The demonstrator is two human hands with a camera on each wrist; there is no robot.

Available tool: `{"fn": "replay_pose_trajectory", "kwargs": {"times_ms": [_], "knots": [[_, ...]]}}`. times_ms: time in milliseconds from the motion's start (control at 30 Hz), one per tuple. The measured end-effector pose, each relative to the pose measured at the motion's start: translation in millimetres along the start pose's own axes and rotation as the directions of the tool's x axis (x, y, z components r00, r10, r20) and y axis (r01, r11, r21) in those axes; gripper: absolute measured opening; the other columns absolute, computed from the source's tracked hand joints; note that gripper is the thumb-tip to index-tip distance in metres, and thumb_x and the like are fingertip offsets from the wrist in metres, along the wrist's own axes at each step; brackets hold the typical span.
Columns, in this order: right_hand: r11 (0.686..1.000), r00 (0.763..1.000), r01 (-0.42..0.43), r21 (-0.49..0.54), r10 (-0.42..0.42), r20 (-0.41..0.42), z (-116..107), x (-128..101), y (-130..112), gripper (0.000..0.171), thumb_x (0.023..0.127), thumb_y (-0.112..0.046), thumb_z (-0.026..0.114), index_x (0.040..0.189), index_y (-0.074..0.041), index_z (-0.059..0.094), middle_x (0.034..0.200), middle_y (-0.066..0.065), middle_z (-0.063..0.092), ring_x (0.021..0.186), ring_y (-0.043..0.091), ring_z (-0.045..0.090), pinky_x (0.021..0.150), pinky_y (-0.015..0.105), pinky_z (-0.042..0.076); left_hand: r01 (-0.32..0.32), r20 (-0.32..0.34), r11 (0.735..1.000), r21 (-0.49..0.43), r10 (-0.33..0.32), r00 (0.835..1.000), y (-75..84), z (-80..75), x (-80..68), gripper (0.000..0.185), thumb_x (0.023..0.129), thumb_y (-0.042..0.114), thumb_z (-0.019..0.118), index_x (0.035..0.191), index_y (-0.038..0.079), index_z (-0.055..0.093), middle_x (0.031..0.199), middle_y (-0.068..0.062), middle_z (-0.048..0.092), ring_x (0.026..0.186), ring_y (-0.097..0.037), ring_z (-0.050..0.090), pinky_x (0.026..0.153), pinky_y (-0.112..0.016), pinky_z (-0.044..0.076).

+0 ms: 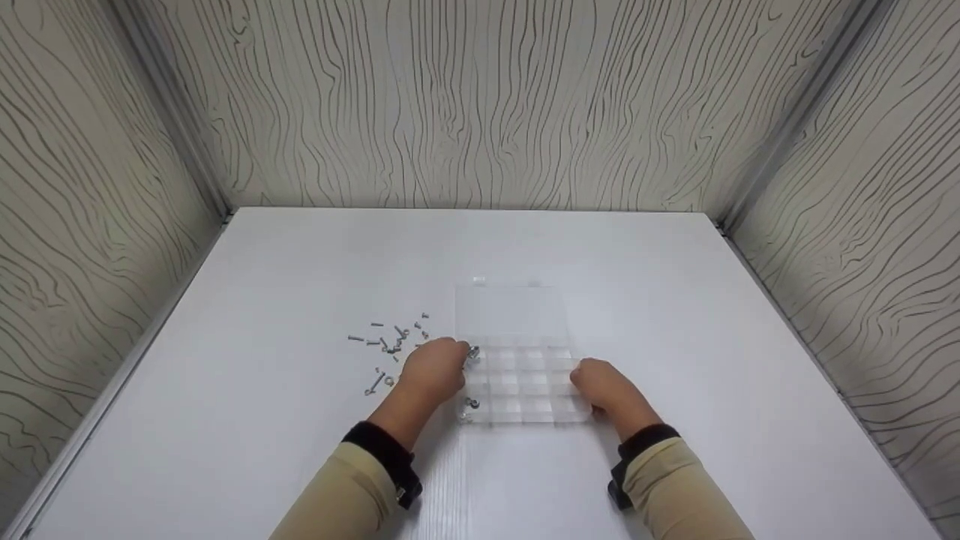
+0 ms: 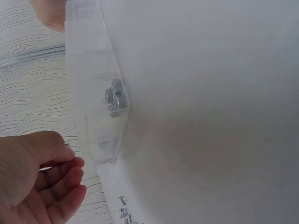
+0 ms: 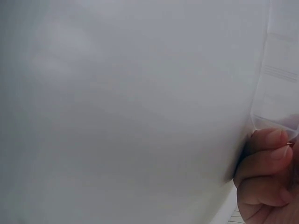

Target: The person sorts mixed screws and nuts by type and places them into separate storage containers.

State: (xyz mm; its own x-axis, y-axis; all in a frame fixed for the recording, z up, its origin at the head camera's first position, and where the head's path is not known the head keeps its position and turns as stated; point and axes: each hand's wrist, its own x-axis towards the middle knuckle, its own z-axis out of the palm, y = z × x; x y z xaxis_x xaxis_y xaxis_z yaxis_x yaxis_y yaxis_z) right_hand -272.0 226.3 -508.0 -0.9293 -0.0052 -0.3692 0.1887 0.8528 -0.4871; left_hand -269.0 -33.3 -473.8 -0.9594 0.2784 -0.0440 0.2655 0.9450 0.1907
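A clear plastic compartment box [image 1: 525,409] lies in the middle of the white table, its lid [image 1: 511,315] open flat behind it. My left hand [image 1: 456,354] is at the box's left edge, beside a few nuts [image 1: 473,352] in the far-left compartment. In the left wrist view the left hand [image 2: 77,170] has loosely curled fingers with nothing between them, close to the box wall [image 2: 91,84] and the nuts [image 2: 115,99]. My right hand [image 1: 585,373] grips the box's right edge; the right wrist view shows its fingers [image 3: 271,140] curled against the box wall [image 3: 280,79].
Several loose screws and nuts [image 1: 390,345] lie scattered on the table [image 1: 300,262] left of the box. More nuts [image 1: 471,403] sit in a near-left compartment. Patterned walls close the table on three sides.
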Motion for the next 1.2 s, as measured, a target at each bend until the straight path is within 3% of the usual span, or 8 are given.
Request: {"fn": "replay_pose_trajectory", "kwargs": {"times_ms": [400,633,767,933,1200], "knots": [[0.999,0.999,0.028,-0.031,-0.028,-0.017,0,-2,0,0.022,0.091,-0.013,0.036,0.088,0.001,0.053,0.068,0.010,0.050,0.053,0.020,0.049,0.042,0.026,0.040,-0.006,-0.026,1.000,0.027,0.006,1.000,-0.2,5.9,2.6,0.021,0.078,0.014,0.066,0.099,0.014,0.067,0.083,-0.001,0.061,0.080,-0.015,0.059,0.072,-0.029,0.052],[0.999,0.999,0.031,-0.043,-0.032,-0.014,0,-1,0,0.022,0.090,-0.012,0.036,0.088,0.002,0.053,0.067,0.010,0.049,0.051,0.020,0.047,0.040,0.026,0.039,-0.033,-0.034,0.988,-0.153,0.029,0.999,-14.6,-0.7,3.9,0.007,0.075,0.011,0.066,0.080,0.011,0.061,0.073,0.001,0.052,0.067,-0.015,0.051,0.060,-0.028,0.047],[1.000,1.000,0.006,-0.025,-0.006,-0.010,-1,-1,-1,0.023,0.091,-0.013,0.036,0.092,0.002,0.053,0.069,0.010,0.050,0.051,0.019,0.047,0.039,0.025,0.039,0.033,-0.020,0.980,-0.195,-0.038,0.999,-27.8,-3.6,5.8,0.004,0.078,0.009,0.063,0.081,0.010,0.060,0.075,-0.001,0.055,0.068,-0.016,0.052,0.059,-0.029,0.047],[1.000,1.000,-0.011,-0.018,0.011,-0.006,-1,-1,-2,0.026,0.091,-0.013,0.035,0.098,0.004,0.053,0.071,0.010,0.050,0.052,0.018,0.047,0.040,0.024,0.039,0.148,-0.001,0.975,-0.168,-0.150,0.989,-45.3,-5.8,6.1,0.006,0.081,0.005,0.060,0.087,0.008,0.062,0.084,-0.006,0.061,0.079,-0.021,0.058,0.066,-0.032,0.050],[1.000,1.000,-0.013,-0.006,0.013,-0.003,-1,-1,-1,0.025,0.091,-0.013,0.036,0.096,0.004,0.053,0.068,0.010,0.050,0.050,0.018,0.047,0.039,0.025,0.039,0.217,0.039,0.968,-0.123,-0.213,0.976,-62.2,-2.1,2.2,0.011,0.077,0.003,0.063,0.088,0.006,0.062,0.087,-0.008,0.062,0.084,-0.023,0.060,0.072,-0.035,0.052]]}}
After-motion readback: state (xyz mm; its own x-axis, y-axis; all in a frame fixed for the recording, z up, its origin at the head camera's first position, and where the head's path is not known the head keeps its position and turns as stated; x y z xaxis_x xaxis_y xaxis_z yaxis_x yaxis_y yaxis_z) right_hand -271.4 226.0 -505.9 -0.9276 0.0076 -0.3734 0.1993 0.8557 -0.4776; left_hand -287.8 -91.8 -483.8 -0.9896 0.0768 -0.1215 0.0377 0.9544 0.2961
